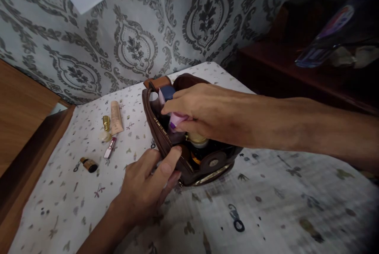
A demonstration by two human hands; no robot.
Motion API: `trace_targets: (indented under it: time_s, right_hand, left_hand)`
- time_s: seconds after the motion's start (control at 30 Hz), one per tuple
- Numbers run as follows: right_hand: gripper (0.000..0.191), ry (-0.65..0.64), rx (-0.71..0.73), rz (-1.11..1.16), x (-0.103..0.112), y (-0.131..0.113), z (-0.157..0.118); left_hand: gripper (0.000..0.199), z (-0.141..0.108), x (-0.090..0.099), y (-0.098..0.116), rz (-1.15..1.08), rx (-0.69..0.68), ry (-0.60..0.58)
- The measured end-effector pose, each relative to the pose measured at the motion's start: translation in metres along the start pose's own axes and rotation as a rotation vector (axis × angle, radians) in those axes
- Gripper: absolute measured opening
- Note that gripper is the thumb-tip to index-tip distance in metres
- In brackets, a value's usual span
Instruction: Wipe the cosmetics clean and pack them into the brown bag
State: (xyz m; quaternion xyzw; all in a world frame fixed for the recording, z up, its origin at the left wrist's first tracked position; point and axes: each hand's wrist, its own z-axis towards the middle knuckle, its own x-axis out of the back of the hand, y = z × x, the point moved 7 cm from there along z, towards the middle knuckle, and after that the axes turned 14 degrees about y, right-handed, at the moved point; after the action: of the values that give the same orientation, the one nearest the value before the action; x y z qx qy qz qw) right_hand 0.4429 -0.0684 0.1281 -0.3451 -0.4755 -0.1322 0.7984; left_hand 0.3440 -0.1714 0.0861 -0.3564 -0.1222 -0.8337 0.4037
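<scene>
A brown toiletry bag (156, 127) stands unzipped on the patterned cloth (237, 206), with several items inside. My left hand (146, 179) grips its near left rim, thumb over the edge. My right hand (192, 106) is down in the opening, thumb and fingers closed around a pink tube (178, 119) with a purple tip. Beside that hand in the bag are a dark blue cap (167, 92), a white cylindrical item (153, 97) and a jar with a pale yellow lid (197, 139). My right hand hides part of the contents.
Left of the bag lie a beige tube (116, 118), a small gold bottle (106, 123), a round pale item (104, 136), a lipstick-like stick (109, 148) and a black-and-gold bottle (89, 165). Wooden furniture (23, 108) borders the left. A clear bottle (322, 41) rests on dark red furniture (266, 60).
</scene>
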Motion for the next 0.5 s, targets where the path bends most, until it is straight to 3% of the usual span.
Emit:
trace_targets:
  time_s: [0.2, 0.27, 0.5]
  right_hand:
    - [0.01, -0.019, -0.012, -0.034, -0.006, -0.001, 0.0]
    - [0.005, -0.016, 0.012, -0.033, -0.012, -0.001, 0.001]
    - [0.016, 0.022, 0.118, 0.03, -0.013, 0.001, -0.001]
  left_hand:
    - [0.029, 0.0, -0.001, 0.0, 0.019, 0.005, -0.006]
    - [0.029, 0.0, -0.001, 0.0, 0.027, 0.001, 0.002]
    - [0.03, -0.002, 0.0, 0.0, 0.04, 0.009, -0.001]
